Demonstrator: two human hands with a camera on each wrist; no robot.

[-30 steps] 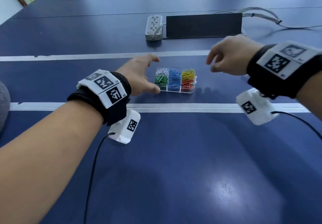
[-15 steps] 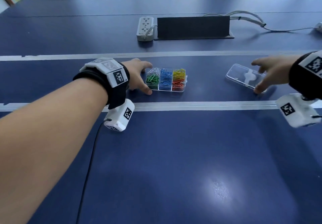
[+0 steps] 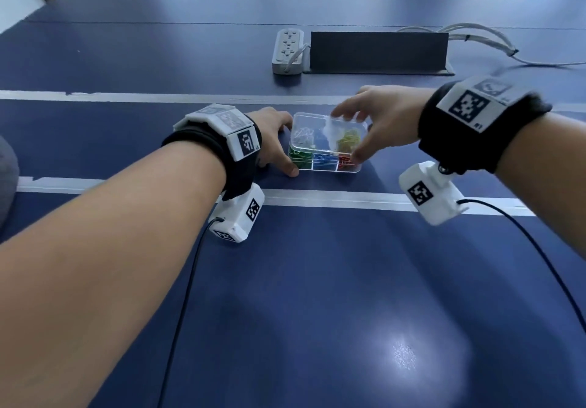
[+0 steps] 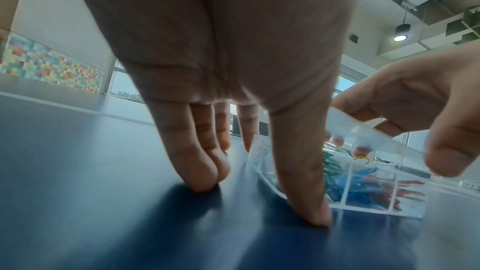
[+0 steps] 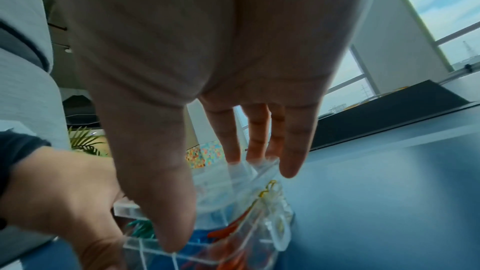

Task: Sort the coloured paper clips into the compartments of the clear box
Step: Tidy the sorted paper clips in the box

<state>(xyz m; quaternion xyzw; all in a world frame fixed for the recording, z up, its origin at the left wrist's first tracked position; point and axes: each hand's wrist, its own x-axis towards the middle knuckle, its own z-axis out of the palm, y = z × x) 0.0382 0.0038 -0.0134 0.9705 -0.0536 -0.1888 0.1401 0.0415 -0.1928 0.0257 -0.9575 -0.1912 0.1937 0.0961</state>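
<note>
The clear box (image 3: 323, 166) sits on the blue table with green, blue and red clips in its front compartments. White and yellow clips show in the back row through the clear lid (image 3: 317, 131). My right hand (image 3: 347, 135) pinches this lid between thumb and fingers and holds it tilted just over the box. My left hand (image 3: 283, 145) rests at the box's left end, fingers straight, thumb against the front-left corner. In the left wrist view the thumb (image 4: 309, 192) touches the box (image 4: 376, 192) under the lid (image 4: 369, 131). In the right wrist view the lid (image 5: 241, 188) covers the box (image 5: 233, 254).
A grey power strip (image 3: 288, 51) and a black panel (image 3: 377, 52) lie behind the box, with cables (image 3: 475, 36) trailing right. White tape lines (image 3: 317, 200) cross the table. A grey object (image 3: 6, 179) shows at the left edge.
My right hand reached right to the lid lying on the table, took hold of it and carried it back over the box. My left hand stayed against the box's left end.
</note>
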